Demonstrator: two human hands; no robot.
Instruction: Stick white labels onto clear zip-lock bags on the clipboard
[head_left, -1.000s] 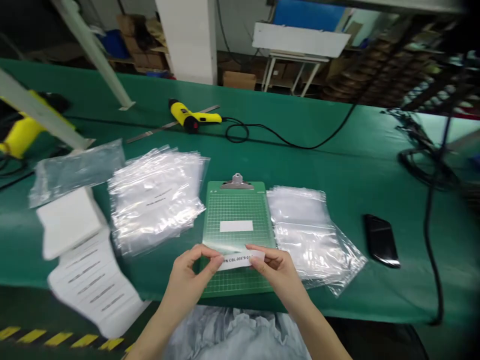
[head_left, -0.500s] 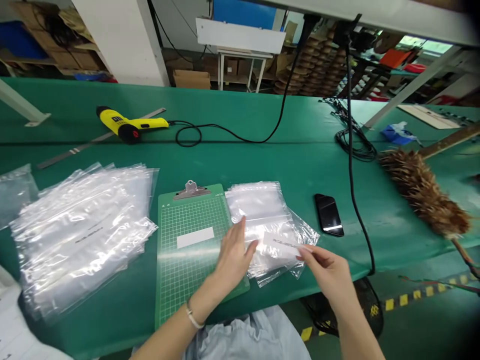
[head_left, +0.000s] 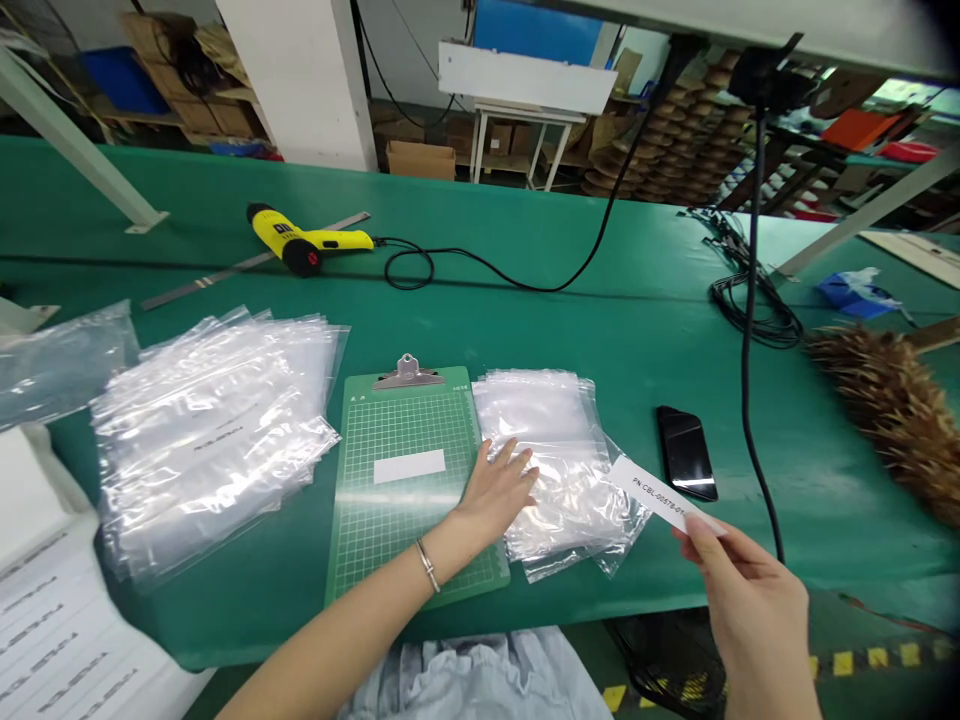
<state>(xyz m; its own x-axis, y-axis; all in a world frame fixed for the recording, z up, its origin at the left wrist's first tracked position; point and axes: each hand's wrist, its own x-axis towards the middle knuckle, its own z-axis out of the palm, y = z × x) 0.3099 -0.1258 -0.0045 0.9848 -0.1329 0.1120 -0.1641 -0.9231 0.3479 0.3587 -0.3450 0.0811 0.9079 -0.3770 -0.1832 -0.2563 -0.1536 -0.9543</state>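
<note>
At the bags (head_left: 574,500), left hand (head_left: 495,497) splays; right hand (head_left: 754,590) pinches a label (head_left: 646,488), its end hidden.

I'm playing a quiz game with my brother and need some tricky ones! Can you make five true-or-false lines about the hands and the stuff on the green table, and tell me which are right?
1. The right hand pinches a printed label. True.
2. A white strip lies on the green clipboard. True.
3. The left hand is holding the gun-shaped tool. False: the left hand has its fingers spread over the plastic bags beside the clipboard.
4. The black phone lies to the right of the clipboard. True.
5. The gun-shaped tool is blue all over. False: the tool is yellow and black.
</note>
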